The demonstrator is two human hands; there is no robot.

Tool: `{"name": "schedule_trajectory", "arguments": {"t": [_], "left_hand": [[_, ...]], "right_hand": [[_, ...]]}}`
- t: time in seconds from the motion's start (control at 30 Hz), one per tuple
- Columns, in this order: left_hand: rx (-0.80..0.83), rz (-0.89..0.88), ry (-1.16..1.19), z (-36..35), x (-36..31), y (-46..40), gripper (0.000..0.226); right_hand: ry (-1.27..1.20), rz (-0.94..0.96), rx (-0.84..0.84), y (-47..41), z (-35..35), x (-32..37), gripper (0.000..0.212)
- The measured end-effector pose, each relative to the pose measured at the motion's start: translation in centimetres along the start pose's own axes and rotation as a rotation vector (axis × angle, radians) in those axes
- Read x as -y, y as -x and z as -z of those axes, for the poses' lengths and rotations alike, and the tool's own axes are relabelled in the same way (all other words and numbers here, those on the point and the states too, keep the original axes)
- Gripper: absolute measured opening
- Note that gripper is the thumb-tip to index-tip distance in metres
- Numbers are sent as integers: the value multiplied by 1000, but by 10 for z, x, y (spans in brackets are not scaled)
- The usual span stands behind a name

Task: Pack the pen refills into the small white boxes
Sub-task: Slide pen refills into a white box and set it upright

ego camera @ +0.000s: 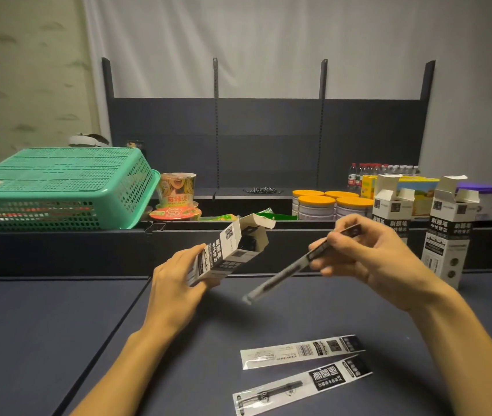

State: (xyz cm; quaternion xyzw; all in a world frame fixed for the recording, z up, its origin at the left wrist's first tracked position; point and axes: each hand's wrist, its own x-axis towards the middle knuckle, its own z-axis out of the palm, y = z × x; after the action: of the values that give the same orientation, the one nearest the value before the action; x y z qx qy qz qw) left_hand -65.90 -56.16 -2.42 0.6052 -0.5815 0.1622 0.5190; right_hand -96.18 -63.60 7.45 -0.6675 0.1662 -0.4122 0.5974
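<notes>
above the table (58, 325), right-hand fingers (333, 240) pinching a refill (286, 271) tip-down-left, left hand (175, 280) gripping the box (226, 250)

Dim, even indoor light, soft faint shadows, wide-angle bending at edges, motion blur on held refill (298, 262)

Dark blue tabletop (58, 325), two packaged pen refills (301, 351) (301, 385) flat at five o'clock, two open white boxes (391, 211) (445, 235) upright at two o'clock
</notes>
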Motion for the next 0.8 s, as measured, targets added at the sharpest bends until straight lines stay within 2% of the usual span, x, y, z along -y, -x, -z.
{"name": "schedule_trajectory", "arguments": {"t": [0.1, 0.23, 0.6, 0.8], "left_hand": [[-2, 3, 20, 1, -3, -1, 65], [0, 0, 22, 2, -4, 0, 66], [22, -18, 6, 1, -2, 1, 66], [42, -61, -22, 0, -4, 1, 65]], "right_hand": [[-151, 77, -94, 1, 1, 4, 29], [-235, 163, -151, 0, 2, 4, 15], [-141, 281, -194, -5, -1, -2, 33], [-42, 331, -142, -3, -10, -8, 20]]}}
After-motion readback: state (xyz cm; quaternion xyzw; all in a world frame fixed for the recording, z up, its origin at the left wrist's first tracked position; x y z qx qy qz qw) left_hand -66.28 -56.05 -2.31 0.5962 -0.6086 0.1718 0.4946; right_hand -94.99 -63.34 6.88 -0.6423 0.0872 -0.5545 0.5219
